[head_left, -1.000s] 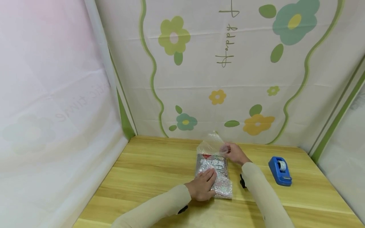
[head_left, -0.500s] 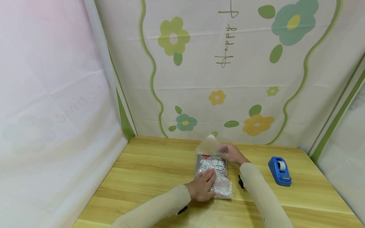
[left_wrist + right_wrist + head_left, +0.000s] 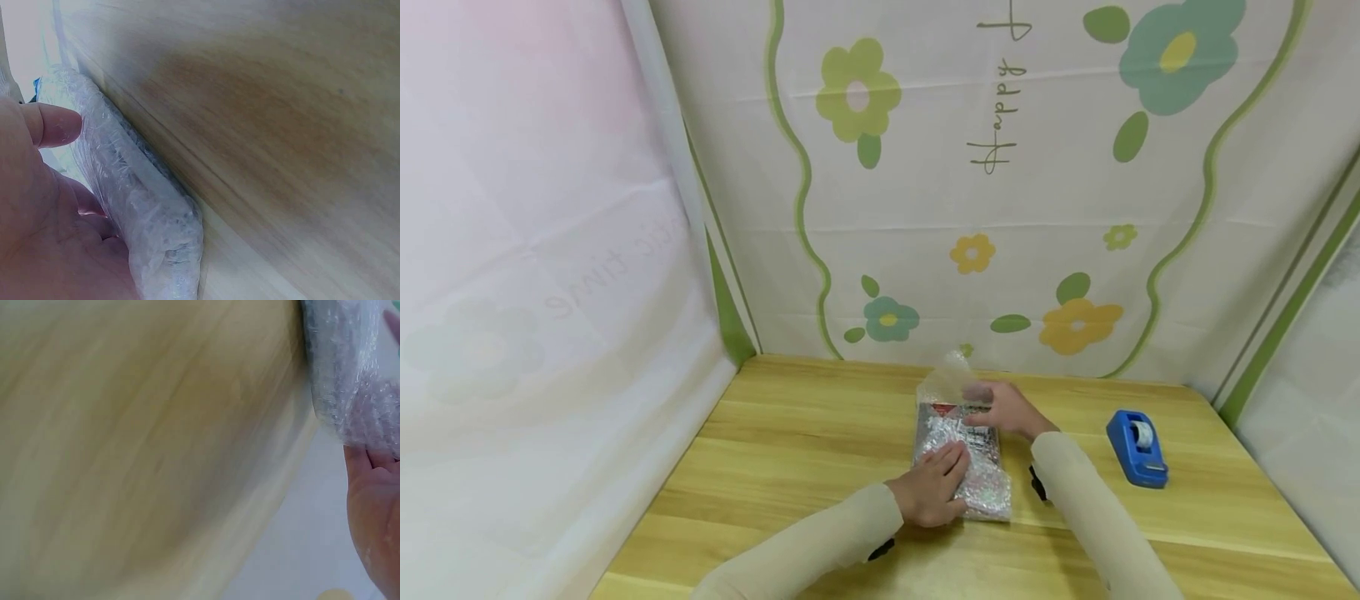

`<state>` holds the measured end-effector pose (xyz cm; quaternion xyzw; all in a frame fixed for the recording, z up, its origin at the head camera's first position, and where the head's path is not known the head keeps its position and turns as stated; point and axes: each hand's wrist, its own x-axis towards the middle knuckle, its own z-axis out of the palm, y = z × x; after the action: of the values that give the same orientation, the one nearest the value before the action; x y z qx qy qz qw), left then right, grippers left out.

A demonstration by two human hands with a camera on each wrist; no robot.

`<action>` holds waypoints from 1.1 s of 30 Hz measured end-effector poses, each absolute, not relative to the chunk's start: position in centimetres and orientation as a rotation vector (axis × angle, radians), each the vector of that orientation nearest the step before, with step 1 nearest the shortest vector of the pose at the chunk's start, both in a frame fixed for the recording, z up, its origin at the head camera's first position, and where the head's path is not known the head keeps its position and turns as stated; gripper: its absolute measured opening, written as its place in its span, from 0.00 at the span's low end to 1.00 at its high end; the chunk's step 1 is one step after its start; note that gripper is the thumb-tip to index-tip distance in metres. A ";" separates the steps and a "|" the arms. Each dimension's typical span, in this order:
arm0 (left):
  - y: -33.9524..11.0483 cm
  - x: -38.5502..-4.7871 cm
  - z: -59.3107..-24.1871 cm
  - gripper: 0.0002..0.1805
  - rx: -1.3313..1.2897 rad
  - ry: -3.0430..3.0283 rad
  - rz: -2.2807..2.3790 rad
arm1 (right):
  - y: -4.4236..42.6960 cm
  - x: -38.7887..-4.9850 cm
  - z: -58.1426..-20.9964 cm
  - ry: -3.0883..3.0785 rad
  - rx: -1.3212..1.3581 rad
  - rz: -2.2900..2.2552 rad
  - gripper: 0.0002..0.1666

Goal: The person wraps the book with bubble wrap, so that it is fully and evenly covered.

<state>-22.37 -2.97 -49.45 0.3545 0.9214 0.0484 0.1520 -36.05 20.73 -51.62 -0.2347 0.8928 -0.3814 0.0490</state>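
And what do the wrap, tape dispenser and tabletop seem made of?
Wrap: clear, glossy plastic bubble film, judging by its bubbles and glints.
Tape dispenser: probably hard plastic, with a smooth, solid-blue body.
Tabletop: satin wood or wood-look laminate; the grain alone can't settle which.

The left hand [image 3: 928, 492] hides part of the bubble-wrapped package [image 3: 987, 490], whose print is too small to read. The right hand [image 3: 1013, 410] shows only dimly where the raised flap [image 3: 942, 385] covers it. Both wrist views crop the hands and blur the bench [image 3: 137, 425].
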 end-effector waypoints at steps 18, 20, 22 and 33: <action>-3.6 -23.5 -49.6 0.48 1.035 2.567 0.364 | 20.9 -33.9 -51.3 2.729 -0.724 -0.930 0.82; -3.8 -23.6 -49.5 0.48 1.029 2.549 0.414 | 21.1 -33.7 -51.3 2.720 -0.728 -0.929 0.83; -4.0 -23.8 -49.4 0.49 1.020 2.528 0.463 | 21.2 -33.5 -51.4 2.703 -0.754 -0.950 0.83; -4.2 -24.6 -49.2 0.51 1.046 2.496 0.532 | 20.8 -33.1 -52.3 2.672 -0.949 -1.029 0.80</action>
<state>-24.55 -4.23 -49.23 0.3722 0.8884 0.1892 0.1908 -33.11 20.80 -52.29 -0.3141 0.8840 -0.3405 0.0624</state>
